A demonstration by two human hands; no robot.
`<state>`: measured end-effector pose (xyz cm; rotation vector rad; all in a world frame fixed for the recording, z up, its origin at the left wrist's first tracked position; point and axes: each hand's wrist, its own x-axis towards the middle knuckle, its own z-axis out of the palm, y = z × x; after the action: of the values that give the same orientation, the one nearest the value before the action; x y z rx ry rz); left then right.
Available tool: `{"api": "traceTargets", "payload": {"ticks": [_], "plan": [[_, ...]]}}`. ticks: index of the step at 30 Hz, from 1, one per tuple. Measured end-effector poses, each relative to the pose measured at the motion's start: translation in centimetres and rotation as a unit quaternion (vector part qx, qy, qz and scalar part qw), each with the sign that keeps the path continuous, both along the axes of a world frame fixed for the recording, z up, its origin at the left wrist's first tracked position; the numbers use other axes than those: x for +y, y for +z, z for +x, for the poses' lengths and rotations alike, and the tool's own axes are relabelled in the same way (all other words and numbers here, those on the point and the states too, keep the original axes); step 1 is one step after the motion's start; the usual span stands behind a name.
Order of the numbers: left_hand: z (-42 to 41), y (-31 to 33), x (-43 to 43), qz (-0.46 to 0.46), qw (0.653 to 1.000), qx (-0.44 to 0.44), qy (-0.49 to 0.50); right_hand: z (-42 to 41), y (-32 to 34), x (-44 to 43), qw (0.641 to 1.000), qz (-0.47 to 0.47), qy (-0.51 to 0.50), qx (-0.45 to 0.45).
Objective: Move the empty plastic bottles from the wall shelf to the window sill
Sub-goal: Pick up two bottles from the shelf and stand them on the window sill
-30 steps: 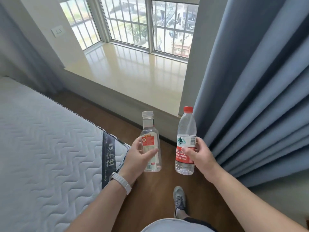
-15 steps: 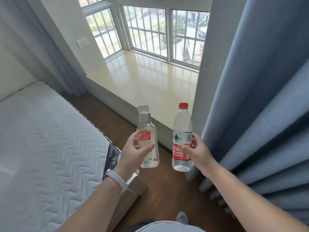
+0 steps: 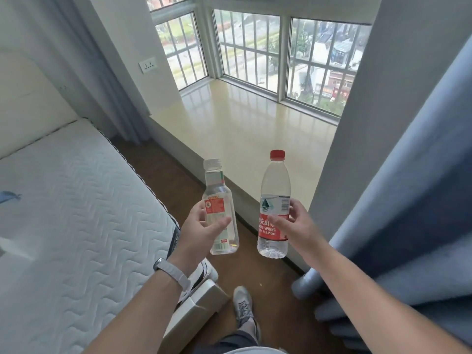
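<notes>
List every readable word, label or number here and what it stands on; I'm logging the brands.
"SPRING" and "550ml": red label of the red-capped bottle, held in the right hand; the Chinese characters above are partly covered.
Clear-capped bottle in the left hand: label print too small to read.
Mattress: no readable text.

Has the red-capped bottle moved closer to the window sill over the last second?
Yes. The red-capped bottle, in the right hand, now overlaps the window sill front edge; earlier it sat short of it.
</notes>
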<state>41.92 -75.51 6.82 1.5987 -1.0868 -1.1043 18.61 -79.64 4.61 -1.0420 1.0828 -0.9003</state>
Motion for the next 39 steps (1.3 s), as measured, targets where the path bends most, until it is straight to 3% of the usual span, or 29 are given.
{"api": "traceTargets", "payload": {"ticks": [9,21,27,39], "plan": [[5.3,-1.6,-8.8,-0.001,0.999,0.047,0.014,4.7,0.8,-9.2,0.999,0.004,-0.013,0.046],[14.9,-0.3,-19.8,-0.035,0.998,0.040,0.038,14.2,2.6,-21.4,0.997,-0.033,-0.002,0.072],[18.9,-0.4,-22.3,-0.027,0.996,0.032,0.075,18.4,3.4,-26.1,0.990,-0.049,0.062,0.118],[25.3,-1.1,-31.8,-0.020,0.985,-0.004,0.169,25.9,0.8,-39.9,0.988,-0.027,0.127,0.080]]}}
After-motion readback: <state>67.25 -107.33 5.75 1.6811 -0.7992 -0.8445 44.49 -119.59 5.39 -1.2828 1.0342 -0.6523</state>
